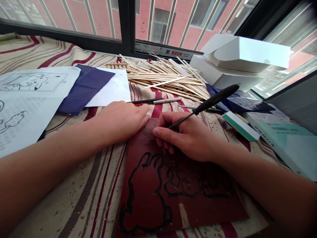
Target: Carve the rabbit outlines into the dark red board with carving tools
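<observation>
The left hand [121, 119] lies over the far left corner of the flat, dark red board [146, 201]; I can't tell its grip. Over the board, the right hand [192, 137] pinches a thin, black-handled metal tool [215, 99] slanting up to the right.

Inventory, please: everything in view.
Board: 1, maroon, near centre
Tool: 1, black, above board
Drawing paper: 1+, white, left
Blue sheets: 2+, dark, left and right
Plain sheet: 1, white, left
Sticks: many, pale, far centre
Pens: 2+, black/grey, centre
Box: 1+, white, far right
Carton: 1, green/white, right
Book or box: 1, teal, right
Cloth: 1, striped beige, underneath
Barred window: 1+, black, far side
Building: 1, pink, outside
Left grip: 1, bare hand, at board's far left
Right grip: 1, bare hand, around tool
</observation>
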Demonstrator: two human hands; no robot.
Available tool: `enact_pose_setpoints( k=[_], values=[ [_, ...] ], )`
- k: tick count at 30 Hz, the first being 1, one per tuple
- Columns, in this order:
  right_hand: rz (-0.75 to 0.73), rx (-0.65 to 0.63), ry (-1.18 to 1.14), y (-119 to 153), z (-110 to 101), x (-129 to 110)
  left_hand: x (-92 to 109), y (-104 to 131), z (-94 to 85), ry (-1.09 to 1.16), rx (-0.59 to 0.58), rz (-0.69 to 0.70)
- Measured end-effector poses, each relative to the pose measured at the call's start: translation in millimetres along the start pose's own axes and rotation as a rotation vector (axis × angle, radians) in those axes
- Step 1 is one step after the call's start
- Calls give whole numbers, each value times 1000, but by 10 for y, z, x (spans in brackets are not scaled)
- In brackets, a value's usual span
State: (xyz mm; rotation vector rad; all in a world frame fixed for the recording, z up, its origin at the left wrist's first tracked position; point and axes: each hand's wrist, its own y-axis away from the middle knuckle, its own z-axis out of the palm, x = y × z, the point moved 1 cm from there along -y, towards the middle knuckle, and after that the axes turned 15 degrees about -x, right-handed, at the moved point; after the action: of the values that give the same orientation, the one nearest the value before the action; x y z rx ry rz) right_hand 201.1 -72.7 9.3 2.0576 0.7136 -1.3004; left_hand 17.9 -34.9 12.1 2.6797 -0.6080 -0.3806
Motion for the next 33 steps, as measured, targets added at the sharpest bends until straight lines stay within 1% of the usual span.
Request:
enact_pose_setpoints(
  k=[7, 12, 18, 24, 26, 30, 33],
  values=[
    [-11, 2, 35, 9, -3, -9, 10, 3, -9, -5, 13, 0],
    [-36, -8, 124, 15, -27, -26, 23, 6, -17, -27, 24, 5],
    [-81, -63, 205, 17, -40, -65, 1, 9, -7, -22, 35, 24],
    [-90, -106, 221, 26, -53, -100, 2, 20, -14, 18, 48, 33],
    [-81, -117, 180, 20, -49, -82, 12, 25, -29, 12, 34, 30],
    [-35, -19, 16, -1, -13, -21, 23, 25, -40, -16, 0, 12],
    [-7, 6, 34, -4, 16, -8, 24, 24, -36, -25, 12, 15]
  ],
)
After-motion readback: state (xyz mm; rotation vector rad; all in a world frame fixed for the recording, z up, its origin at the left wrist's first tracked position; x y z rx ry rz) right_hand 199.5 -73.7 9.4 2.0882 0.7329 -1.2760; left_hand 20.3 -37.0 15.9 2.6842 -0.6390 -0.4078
